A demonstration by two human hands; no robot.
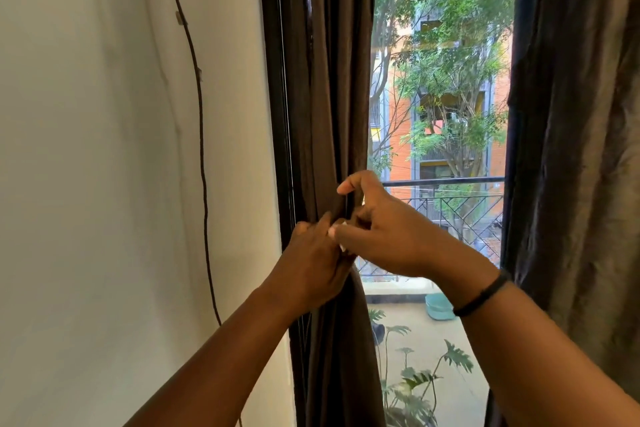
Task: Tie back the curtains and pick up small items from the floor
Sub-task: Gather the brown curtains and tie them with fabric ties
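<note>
Two hands at the gathered left curtain (329, 114) beside the window frame: my left hand (313, 265) grips the bunch, my right hand (384, 236) pinches a strip. I judge steady tension best while knotting.

We see our left hand (317, 265) gripping the gathered dark brown curtain (329, 97) where it narrows, fingers curled round the bunched fabric. Our right hand (384, 236), a black wristband (481, 295) behind it, pinches a fold just above the left, fingers bent. Left of both hands a black cable (201, 135) runs down the white wall (104, 149). Right of them hangs a second curtain (581, 114).
</note>
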